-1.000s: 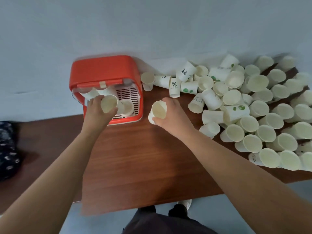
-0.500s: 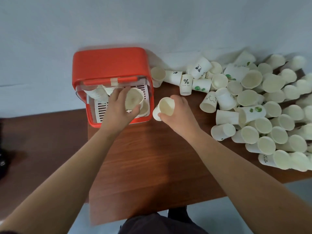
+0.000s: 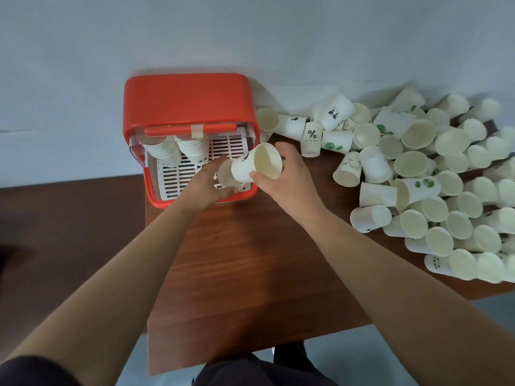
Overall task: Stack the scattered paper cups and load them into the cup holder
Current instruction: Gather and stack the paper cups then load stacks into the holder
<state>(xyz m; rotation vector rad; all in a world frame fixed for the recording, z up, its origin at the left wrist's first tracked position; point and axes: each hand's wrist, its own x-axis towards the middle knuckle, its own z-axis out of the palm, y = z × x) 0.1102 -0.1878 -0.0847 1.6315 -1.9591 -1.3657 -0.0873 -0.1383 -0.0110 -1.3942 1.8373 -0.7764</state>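
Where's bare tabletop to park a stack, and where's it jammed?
Free: table from the cup holder front down to the near edge; darker surface left of the holder. The grate is bare at rear right. Jammed: loose cups fill the right side.

- The cup holder [image 3: 186,104] at the far left is smooth orange plastic with a slight gloss.
- Its front flap [image 3: 138,147] is clear plastic.
- The slotted rack [image 3: 178,176] inside is white plastic.
- The paper cups [image 3: 373,165] look matt.
- The bench [image 3: 250,260] shows reddish wood grain, smooth and softly shiny.
- The wall [image 3: 250,37] is matt.
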